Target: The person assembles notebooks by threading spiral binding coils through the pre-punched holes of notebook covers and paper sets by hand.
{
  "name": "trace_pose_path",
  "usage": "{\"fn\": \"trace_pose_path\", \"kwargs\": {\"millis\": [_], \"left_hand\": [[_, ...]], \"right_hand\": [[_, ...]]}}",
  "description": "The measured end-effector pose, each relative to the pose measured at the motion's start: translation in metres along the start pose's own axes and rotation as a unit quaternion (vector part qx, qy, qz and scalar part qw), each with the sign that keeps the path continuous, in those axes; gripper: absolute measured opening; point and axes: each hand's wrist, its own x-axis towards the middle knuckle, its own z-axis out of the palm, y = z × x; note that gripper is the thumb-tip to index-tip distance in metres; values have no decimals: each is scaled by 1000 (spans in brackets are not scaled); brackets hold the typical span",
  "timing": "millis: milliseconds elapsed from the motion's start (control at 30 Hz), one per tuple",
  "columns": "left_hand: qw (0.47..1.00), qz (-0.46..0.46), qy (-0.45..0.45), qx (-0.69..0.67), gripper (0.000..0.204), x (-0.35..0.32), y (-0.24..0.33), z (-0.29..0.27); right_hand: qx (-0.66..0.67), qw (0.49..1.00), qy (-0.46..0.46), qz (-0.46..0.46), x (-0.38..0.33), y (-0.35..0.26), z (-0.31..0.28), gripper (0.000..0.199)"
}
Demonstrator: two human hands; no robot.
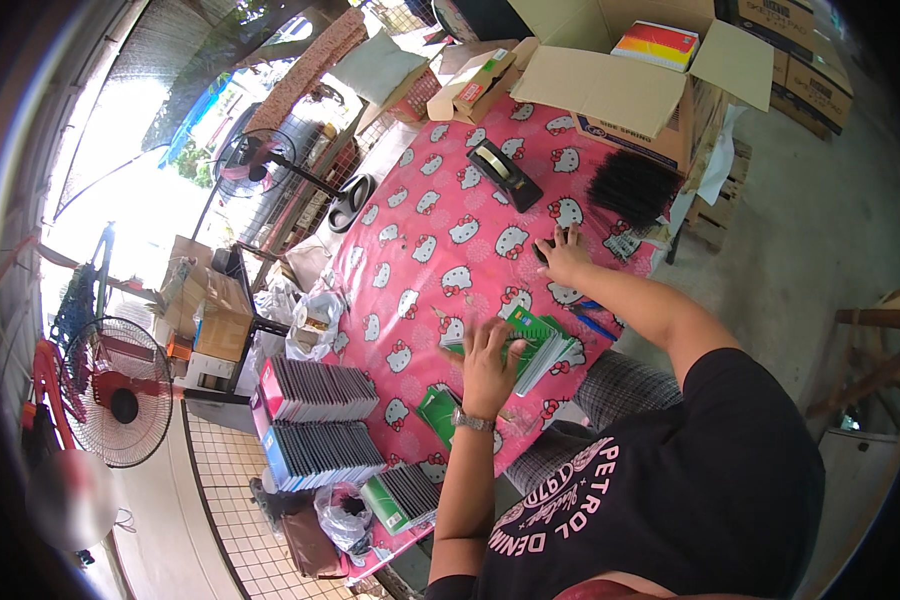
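Observation:
My left hand point(490, 368), with a metal watch point(472, 421) on its wrist, is over a small stack of green-covered notebooks point(542, 350). Its fingers are spread and slightly blurred, and I see nothing gripped in them. Another green notebook point(436, 415) lies beside that wrist. Farther out, my right hand point(567, 258) is low over the tabletop, fingers apart, at a small black thing point(541, 252) partly hidden by the hand. Blue pen-like sticks point(596, 325) lie beside the stack. A bundle of thin black plastic coils or strands point(632, 190) lies beyond my right hand.
The table wears a pink cat-patterned cover point(410, 255). A black tape dispenser point(505, 175) stands on it. An open carton point(630, 100) is at the far right. Rows of spiral notebooks point(322, 455) line the left edge. Fans point(118, 395) and plastic bags point(315, 325) are beyond.

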Motion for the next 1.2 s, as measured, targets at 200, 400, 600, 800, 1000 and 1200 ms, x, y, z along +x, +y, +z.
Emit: {"fn": "trace_pose_path", "kwargs": {"millis": [200, 400, 600, 800, 1000, 1200], "left_hand": [[994, -88, -13, -63, 30, -9, -9, 7], [994, -53, 25, -95, 33, 8, 2, 12], [994, -48, 38, -95, 35, 4, 2, 15], [990, -58, 45, -118, 32, 4, -1, 14], [966, -102, 67, -226, 30, -5, -34, 8], [967, -115, 27, -227, 25, -5, -43, 0]], "right_hand": [[677, 689, -210, -149, -8, 13, -59, 48], [512, 769, -209, -319, -62, 52, -147, 43], [520, 763, -231, -305, -53, 51, -151, 31], [513, 776, -199, -309, -45, 44, -140, 29], [547, 746, -215, -314, -34, 33, -127, 27], [585, 710, -260, -293, -26, 18, -121, 27]]}}
